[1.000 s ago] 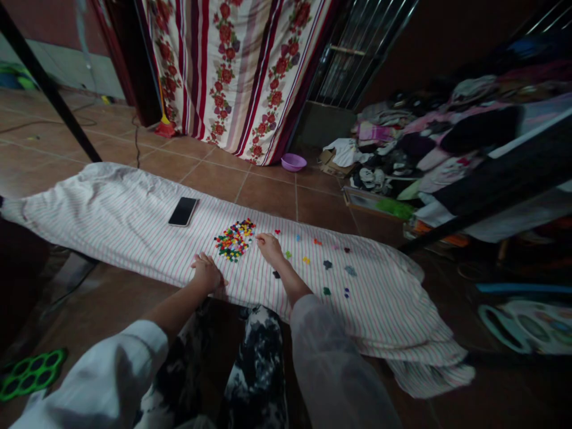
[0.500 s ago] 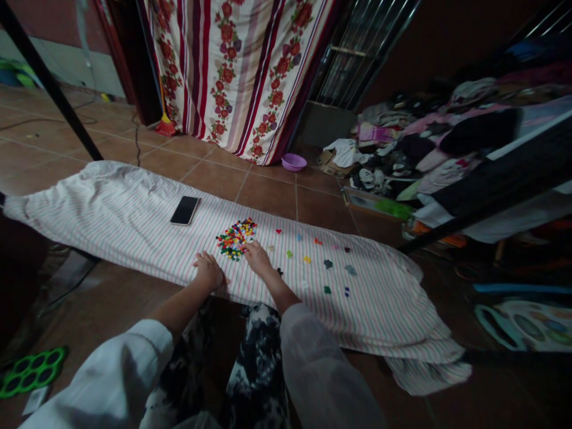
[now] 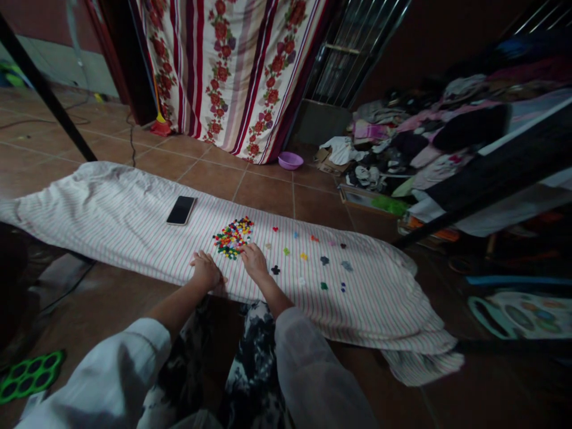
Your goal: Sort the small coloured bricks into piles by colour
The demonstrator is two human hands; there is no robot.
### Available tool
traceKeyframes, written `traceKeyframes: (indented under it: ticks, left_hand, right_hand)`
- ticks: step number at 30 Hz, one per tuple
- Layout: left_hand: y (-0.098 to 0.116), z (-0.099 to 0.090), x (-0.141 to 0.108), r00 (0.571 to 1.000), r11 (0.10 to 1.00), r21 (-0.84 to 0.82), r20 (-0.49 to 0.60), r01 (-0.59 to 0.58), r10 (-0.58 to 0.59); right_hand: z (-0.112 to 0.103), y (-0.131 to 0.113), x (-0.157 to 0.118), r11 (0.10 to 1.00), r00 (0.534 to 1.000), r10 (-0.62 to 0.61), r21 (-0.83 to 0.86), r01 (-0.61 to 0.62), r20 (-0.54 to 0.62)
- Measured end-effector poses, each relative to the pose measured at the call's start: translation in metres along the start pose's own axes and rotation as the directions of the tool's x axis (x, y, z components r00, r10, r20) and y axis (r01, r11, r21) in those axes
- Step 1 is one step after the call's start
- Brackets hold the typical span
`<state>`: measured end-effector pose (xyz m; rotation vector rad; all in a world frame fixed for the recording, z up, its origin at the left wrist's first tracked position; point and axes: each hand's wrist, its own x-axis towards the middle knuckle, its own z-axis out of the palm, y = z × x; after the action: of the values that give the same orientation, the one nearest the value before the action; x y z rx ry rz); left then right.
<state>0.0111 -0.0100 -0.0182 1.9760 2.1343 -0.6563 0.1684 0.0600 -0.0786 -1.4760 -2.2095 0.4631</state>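
While both hands lie on a striped cloth (image 3: 111,210) on the tile floor (image 3: 214,179), a heap of multicoloured small pieces (image 3: 233,238) sits just far of them. Right hand (image 3: 254,263) touches its near edge, grip unclear; left hand (image 3: 206,270) lies open, empty.

Tiny coloured pcs (image 3: 233,237) in the pile: too small to tell shape or material. Can't tell if R hand (image 3: 254,263) or L hand (image 3: 205,270) holds any. Green perforated mat (image 3: 30,376) at 7 o'clock cut off by frame edge, patterned board (image 3: 522,316) at 4 o'clock too. Clothes heap (image 3: 429,137) at 2 o'clock partly hidden behind black bar (image 3: 491,176).
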Motion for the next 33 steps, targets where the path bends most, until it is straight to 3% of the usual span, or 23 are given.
traceKeyframes:
  ticks: [11,22,28,33]
  left_hand:
    - [0.003,-0.011,-0.005,0.998,0.999,0.042,0.053,0.024,-0.026]
    - [0.003,-0.011,-0.005,0.998,0.998,0.054,0.053,0.02,-0.023]
    - [0.003,-0.015,-0.008,0.999,0.996,0.086,0.05,0.002,-0.006]
    - [0.004,-0.019,-0.01,0.997,0.995,0.096,0.077,0.011,-0.019]
  right_hand:
    - [0.001,0.002,-0.01,0.995,0.994,-0.036,0.093,0.045,-0.1]
    - [-0.006,0.009,-0.004,0.972,0.994,0.095,0.222,-0.079,-0.062]
    - [-0.011,0.017,0.011,0.946,0.976,0.141,0.312,-0.084,-0.163]
    - [-0.027,0.039,0.03,0.936,0.944,0.229,0.319,-0.147,-0.237]
